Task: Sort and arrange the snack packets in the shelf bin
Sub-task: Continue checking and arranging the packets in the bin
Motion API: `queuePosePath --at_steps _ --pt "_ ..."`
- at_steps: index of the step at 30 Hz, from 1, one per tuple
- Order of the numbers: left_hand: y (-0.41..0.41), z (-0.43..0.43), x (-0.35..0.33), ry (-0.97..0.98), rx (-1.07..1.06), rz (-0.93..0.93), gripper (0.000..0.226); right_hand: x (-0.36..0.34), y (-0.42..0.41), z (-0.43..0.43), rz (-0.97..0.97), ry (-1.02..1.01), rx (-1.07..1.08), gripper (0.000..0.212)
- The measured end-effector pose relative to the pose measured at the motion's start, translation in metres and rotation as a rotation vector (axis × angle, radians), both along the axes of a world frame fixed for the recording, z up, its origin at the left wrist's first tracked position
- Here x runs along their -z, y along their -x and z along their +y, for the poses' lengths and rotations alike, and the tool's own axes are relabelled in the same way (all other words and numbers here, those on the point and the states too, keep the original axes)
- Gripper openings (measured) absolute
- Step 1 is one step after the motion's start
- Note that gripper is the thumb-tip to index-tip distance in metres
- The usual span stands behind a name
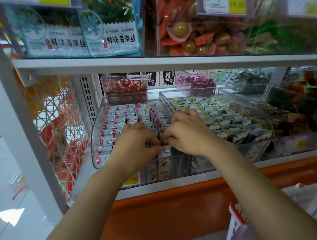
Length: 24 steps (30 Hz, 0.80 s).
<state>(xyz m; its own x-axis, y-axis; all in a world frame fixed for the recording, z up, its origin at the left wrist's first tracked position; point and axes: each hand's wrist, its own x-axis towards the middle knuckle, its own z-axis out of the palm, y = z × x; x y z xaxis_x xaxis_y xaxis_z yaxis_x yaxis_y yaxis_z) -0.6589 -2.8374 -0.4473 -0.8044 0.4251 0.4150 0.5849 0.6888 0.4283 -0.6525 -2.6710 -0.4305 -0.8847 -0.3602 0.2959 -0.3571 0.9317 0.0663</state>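
White metal shelf, middle tier, left end: clear curved-front plastic bin sits at the shelf's front edge, touching a 2nd clear bin of yellow-cornered grey packets on its right. Smaller clear boxes of red and purple wrapped sweets stand behind, toward the shelf's back edge. Red-rimmed white basket low right, off the shelf.

Task items: small white foil snack packets with pink spots and cloud print, inside the left bin. Left 2 columns lie in neat overlapping rows; the right column near the divider wall looks looser, some packets on edge.

Step, by my read: mid-sort, squaring up the front-right part of that bin. Most of the bin looks done.

Hands: both reach in over the bin's front lip, forearms converging, wrists level, knuckles up. Left hand fingers curled down, pinching at 1 or more packets at the front middle. Right hand fingers likewise curled, tips meeting the left's on the same small cluster. Exact packet count in the pinch: cannot tell, fingertips hide it.

Next move likely needs: seat the held packets flat in line with the rows, face up, then tidy the tilted ones behind.
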Motion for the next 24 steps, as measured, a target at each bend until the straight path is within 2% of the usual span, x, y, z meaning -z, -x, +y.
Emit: queuePosePath --at_steps 2,5,8,11,15,17,20,24 --pt "0.000 -0.001 -0.002 0.002 -0.014 -0.023 0.013 -0.006 0.002 0.004 -0.026 0.093 0.016 0.024" --pt "0.001 -0.004 -0.003 -0.004 -0.037 -0.035 0.006 -0.015 0.009 0.007 -0.030 0.347 0.006 0.028" --pt "0.003 -0.007 -0.003 -0.010 -0.046 -0.043 0.003 -0.020 0.017 0.009 0.044 0.462 0.034 0.025" --pt "0.006 -0.008 -0.004 -0.023 -0.061 -0.036 0.004 -0.020 0.025 0.007 0.120 0.381 0.066 0.020" --pt "0.008 -0.008 -0.004 -0.042 -0.086 -0.034 0.006 -0.008 0.031 0.001 0.121 0.011 0.076 0.016" --pt "0.008 -0.008 -0.004 -0.054 -0.104 -0.034 0.004 -0.004 0.032 -0.001 0.119 -0.011 0.086 0.012" --pt "0.008 -0.008 -0.004 -0.085 -0.131 0.010 0.007 -0.007 0.031 0.004 0.152 0.181 0.062 0.009" --pt "0.007 -0.009 -0.006 -0.132 -0.156 0.059 0.011 -0.011 0.019 0.015 0.145 0.701 -0.001 0.007"
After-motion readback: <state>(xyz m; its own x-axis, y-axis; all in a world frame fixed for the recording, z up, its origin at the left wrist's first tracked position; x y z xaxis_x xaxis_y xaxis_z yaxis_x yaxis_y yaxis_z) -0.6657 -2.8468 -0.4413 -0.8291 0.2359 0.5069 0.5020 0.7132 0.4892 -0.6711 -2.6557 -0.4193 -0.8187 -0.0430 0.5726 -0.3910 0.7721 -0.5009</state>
